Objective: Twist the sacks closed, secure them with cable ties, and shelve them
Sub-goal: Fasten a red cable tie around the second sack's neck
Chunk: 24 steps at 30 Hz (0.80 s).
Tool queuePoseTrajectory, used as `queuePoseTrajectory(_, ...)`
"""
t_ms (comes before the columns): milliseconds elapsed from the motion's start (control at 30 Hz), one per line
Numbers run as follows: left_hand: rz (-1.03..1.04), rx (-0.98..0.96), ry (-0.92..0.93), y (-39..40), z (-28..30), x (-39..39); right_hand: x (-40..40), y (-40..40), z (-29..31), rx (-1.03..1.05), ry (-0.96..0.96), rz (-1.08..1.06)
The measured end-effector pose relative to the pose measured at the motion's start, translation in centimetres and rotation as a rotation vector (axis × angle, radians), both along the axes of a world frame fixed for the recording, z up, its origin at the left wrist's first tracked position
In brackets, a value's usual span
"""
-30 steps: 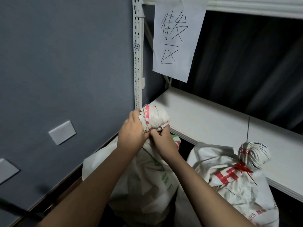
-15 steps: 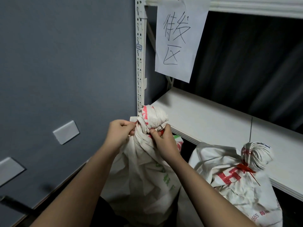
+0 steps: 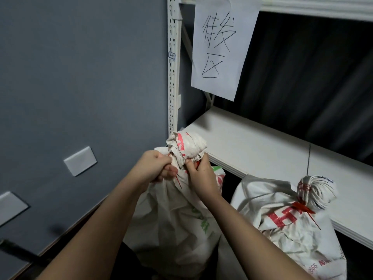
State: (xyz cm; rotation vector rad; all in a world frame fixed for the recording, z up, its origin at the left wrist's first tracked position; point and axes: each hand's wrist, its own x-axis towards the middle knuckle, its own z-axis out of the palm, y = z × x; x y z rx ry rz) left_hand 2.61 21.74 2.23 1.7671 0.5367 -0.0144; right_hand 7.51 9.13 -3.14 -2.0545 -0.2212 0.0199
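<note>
Fingers of my left hand (image 3: 156, 168) curled tight, pinching the red cable tie (image 3: 178, 179) w/ its tail poking down-right below the fist, right at the twisted neck of the near sack (image 3: 177, 219). Right hand (image 3: 198, 174) just beside it, thumb & fingers clamped on the same neck from the other side. Sack's bunched top (image 3: 186, 148) sticks up above both hands, in front of the shelf board (image 3: 252, 146). Sack body hangs below, partly under the shelf edge. Paper sign (image 3: 222, 45) hangs from the upper shelf. Far right: second sack (image 3: 282, 225), already tied w/ its own red tie (image 3: 303, 208), leaning against the shelf front.
</note>
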Motion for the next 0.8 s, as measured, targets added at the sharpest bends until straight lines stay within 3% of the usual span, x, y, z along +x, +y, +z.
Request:
queuePoseTrajectory(100,-0.013,0.339,-0.056,0.0,0.4,0.2,-0.2,0.1,-0.1,-0.011,-0.007,0.008)
queuePoseTrajectory(167,-0.041,0.391,-0.036,0.4,0.7,0.4,-0.3,0.0,0.0,-0.021,-0.008,0.009)
queuePoseTrajectory(367,0.055,-0.333,-0.044,-1.3,0.1,0.9,-0.5,0.0,0.3,-0.103,-0.067,0.077)
queuePoseTrajectory(600,0.115,-0.365,-0.271,-1.5,-1.4,1.3,0.2,-1.9,1.9,-0.228,-0.102,0.276)
queuePoseTrajectory(800,0.125,-0.355,-0.338,-2.3,-2.0,1.7,-0.9,-2.3,0.5,0.242,0.102,0.111)
